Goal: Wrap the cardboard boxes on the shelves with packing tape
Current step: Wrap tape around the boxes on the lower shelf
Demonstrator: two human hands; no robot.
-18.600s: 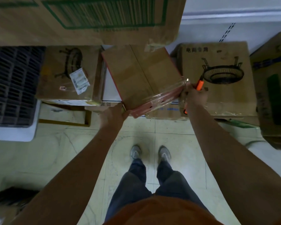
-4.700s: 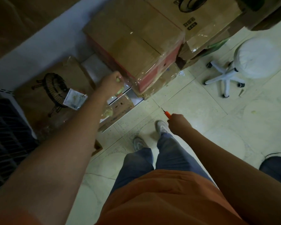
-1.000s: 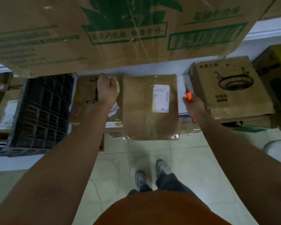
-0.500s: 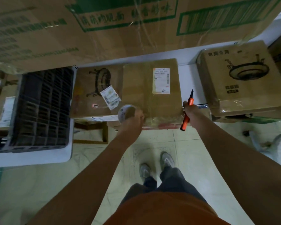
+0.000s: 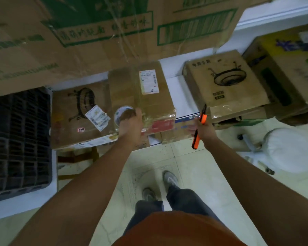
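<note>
Head view, starting nearest the person: the right hand (image 5: 202,127) is clenched around an orange utility knife (image 5: 199,126), blade end pointing up, just to the right of the middle box (image 5: 148,93) and apart from it. The left hand (image 5: 131,125) grips a roll of packing tape (image 5: 122,114) pressed against the near left corner of that same box, which sits on the white shelf (image 5: 180,91).

That middle box carries a white shipping label and shows glossy clear tape over its top and down its near face, where a red band shows through. With the roll held at its corner, it looks as though this box is largely wrapped and the run of tape is either being finished or awaits cutting; whether a strip joins roll and box is too blurred to tell.

Left of the middle box, touching it, lies a box with a burner drawing (image 5: 78,114); I cannot tell if it is taped. Right of the middle box, across a bare stretch of shelf, a second printed box (image 5: 226,82) shows shiny film at its near edge. Above and behind, a large green-printed carton (image 5: 105,32) has tape strands across its face. How many boxes remain to be wrapped cannot be judged from this view.
</note>
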